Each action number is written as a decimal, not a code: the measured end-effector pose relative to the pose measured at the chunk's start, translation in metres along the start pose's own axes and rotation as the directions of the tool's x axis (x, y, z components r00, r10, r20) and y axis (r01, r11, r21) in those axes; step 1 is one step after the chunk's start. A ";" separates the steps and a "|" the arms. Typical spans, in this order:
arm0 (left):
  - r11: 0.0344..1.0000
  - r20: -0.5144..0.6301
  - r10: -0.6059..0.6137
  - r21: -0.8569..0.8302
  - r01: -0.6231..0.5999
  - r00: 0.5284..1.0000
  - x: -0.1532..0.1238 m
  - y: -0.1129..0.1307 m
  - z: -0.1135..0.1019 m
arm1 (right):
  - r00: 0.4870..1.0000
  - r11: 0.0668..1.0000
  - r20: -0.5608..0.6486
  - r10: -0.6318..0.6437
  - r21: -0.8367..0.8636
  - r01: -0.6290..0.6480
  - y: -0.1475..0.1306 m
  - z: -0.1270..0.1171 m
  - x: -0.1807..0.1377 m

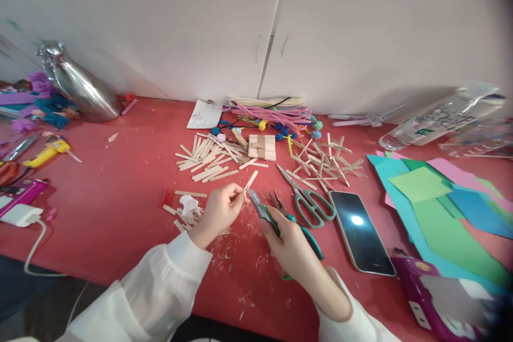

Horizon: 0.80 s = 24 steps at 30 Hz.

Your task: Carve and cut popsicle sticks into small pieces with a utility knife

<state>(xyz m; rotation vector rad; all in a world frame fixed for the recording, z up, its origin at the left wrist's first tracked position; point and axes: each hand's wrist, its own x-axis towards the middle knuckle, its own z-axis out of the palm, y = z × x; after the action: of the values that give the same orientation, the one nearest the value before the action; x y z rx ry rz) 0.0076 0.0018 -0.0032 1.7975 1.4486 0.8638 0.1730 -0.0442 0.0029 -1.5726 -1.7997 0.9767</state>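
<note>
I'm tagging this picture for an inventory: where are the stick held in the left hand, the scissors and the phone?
Stick (251, 181): head view, middle of its exposed length.
Scissors (297, 189): head view, where blades meet handles.
Phone (362, 235): head view, middle of its dark screen.

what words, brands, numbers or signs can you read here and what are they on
No text reads clearly enough to quote.
Clear plastic bottle: large dark lettering and a small green mark, too blurred to read.
Cutter blade in the right hand: tiny dark marks, too small.
White paper at the back: faint marks, too small.
</note>
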 end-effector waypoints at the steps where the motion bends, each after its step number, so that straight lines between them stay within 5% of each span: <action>1: 1.000 0.002 -0.011 -0.012 0.011 1.000 0.000 -0.001 0.000 | 1.000 0.999 -0.017 -0.006 -0.037 0.005 0.000 0.000 0.000; 13: 0.992 0.008 -0.031 -0.125 0.032 0.999 0.001 0.001 0.000 | 0.994 0.987 -0.068 -0.087 -0.143 0.077 0.002 0.001 -0.003; 24: 0.998 -0.019 0.043 0.041 -0.042 0.999 -0.002 0.004 -0.001 | 0.995 0.987 -0.064 -0.076 -0.146 0.066 -0.001 0.002 -0.003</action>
<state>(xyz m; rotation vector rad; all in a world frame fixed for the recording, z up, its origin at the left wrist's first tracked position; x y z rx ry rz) 0.0086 -0.0003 0.0006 1.8606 1.4547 0.8824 0.1711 -0.0480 0.0030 -1.5954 -1.9002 0.7648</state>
